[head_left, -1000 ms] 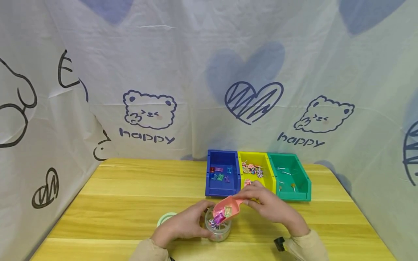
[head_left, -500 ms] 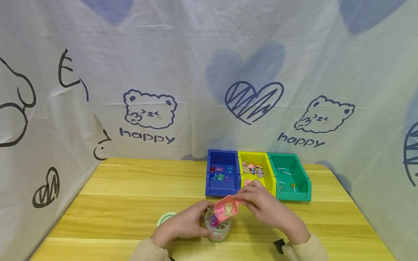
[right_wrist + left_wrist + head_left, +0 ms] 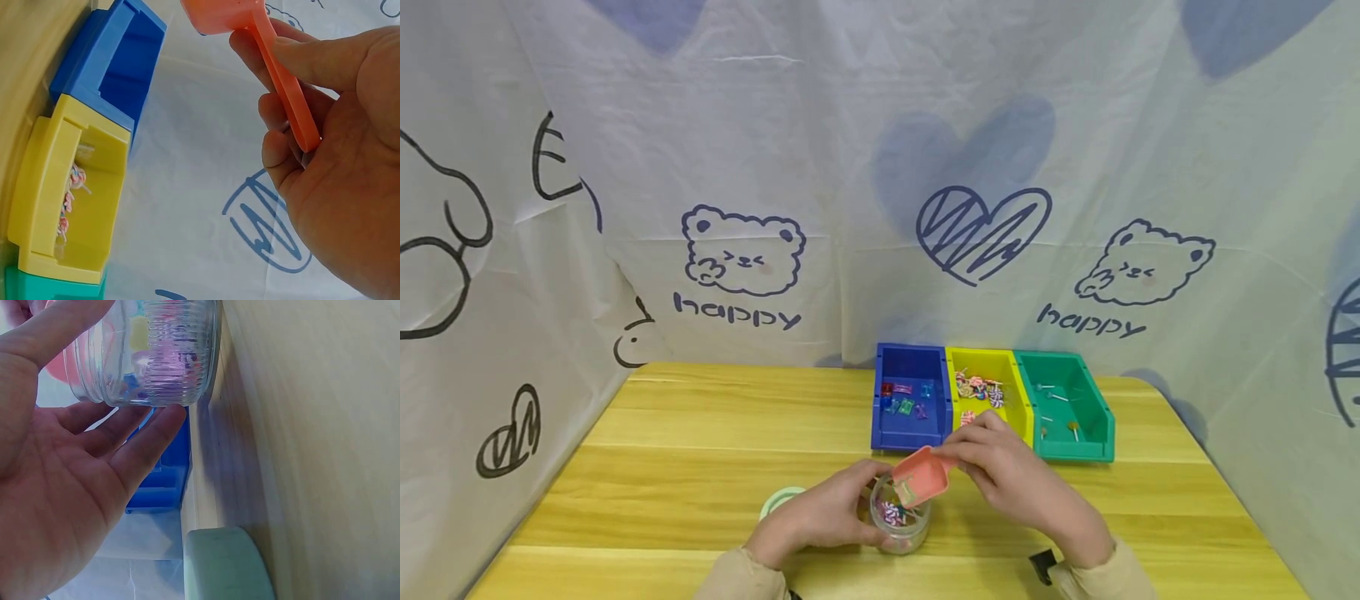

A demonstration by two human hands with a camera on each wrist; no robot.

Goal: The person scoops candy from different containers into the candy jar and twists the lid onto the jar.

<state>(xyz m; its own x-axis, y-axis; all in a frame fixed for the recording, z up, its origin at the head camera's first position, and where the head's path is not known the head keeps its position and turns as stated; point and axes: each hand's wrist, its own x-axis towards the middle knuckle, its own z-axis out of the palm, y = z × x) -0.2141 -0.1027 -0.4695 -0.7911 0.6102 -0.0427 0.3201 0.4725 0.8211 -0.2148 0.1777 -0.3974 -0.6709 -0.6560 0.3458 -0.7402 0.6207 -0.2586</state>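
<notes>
A clear glass jar [image 3: 904, 542] with wrapped candies and lollipops in it stands on the table. My left hand [image 3: 827, 510] curves its thumb and fingers round the jar's side; in the left wrist view the jar's ribbed wall [image 3: 178, 353] shows colours inside. My right hand [image 3: 1000, 458] grips the handle of a coral-pink scoop [image 3: 928, 473], its mouth tipped down over the jar's opening. One yellowish wrapped candy [image 3: 907, 490] lies at the scoop's lip. In the right wrist view the thumb and fingers wrap the scoop's handle [image 3: 290, 94].
Behind the hands stand a blue bin [image 3: 910, 437] with wrapped candies, a yellow bin [image 3: 1021, 400] with swirl lollipops and a green bin [image 3: 1093, 417] with a few lollipops. A pale green lid [image 3: 781, 498] lies left of the left hand. A printed cloth [image 3: 850, 167] hangs behind the table.
The scoop has tipped further down; the pink and purple candies have slid off it into the jar, and the yellowish one has moved to its lip. The left hand stays on the jar.
</notes>
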